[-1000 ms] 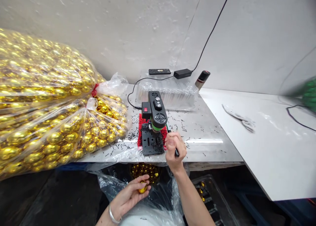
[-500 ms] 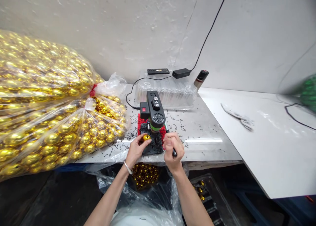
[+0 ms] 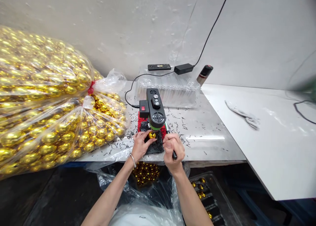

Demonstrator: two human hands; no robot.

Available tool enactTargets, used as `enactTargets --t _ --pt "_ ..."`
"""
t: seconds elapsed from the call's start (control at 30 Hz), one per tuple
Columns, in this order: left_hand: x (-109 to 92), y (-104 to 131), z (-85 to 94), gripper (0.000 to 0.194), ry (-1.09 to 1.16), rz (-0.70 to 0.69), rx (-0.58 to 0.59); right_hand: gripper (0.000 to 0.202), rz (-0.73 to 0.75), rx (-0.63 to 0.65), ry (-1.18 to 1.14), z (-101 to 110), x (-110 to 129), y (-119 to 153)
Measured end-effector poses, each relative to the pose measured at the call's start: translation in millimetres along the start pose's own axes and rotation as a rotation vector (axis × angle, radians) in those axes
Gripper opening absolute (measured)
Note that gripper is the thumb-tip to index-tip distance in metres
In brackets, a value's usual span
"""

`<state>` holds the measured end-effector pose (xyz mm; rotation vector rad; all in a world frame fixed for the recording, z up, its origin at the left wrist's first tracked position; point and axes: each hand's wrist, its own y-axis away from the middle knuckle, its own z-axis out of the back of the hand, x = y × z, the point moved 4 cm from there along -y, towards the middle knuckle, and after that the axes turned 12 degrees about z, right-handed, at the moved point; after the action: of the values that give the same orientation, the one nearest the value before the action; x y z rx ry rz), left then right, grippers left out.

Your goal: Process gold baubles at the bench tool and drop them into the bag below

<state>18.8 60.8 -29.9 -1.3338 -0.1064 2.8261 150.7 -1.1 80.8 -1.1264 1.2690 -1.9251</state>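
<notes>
A small shiny gold ball (image 3: 152,135) is pinched between the thumb and fingers of my left hand (image 3: 140,145), just under the front end of a black machine head (image 3: 156,108). Wrapped in a fist, my right hand (image 3: 174,151) grips the black-ended lever (image 3: 174,155) at the machine's right side. The machine has round vents, buttons on top and a box with a red switch (image 3: 143,108). Beneath it lies a dark base (image 3: 154,148) on a red mat (image 3: 141,120). Whether the ball touches the machine is hidden from above.
Large clear bags of gold balls (image 3: 49,117) fill the left. Behind stand a clear plastic box (image 3: 170,96), a power adapter (image 3: 184,68) and a can (image 3: 204,75). Below the table edge is an open bag of gold balls (image 3: 145,174). A glove (image 3: 243,114) lies right.
My left hand has moved right and slightly up, bringing the gold ball from the base's left side to under the machine head. My right hand stays on the lever.
</notes>
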Motion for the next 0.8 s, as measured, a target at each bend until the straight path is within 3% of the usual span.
enactTargets --t 0.23,0.8 --pt "2 3 -1.5 0.034 0.011 -0.036 -0.002 0.023 0.005 0.003 -0.01 0 -1 1" --pt "14 -3 5.5 0.032 0.134 0.022 -0.024 0.021 0.052 0.003 -0.016 0 -2 1"
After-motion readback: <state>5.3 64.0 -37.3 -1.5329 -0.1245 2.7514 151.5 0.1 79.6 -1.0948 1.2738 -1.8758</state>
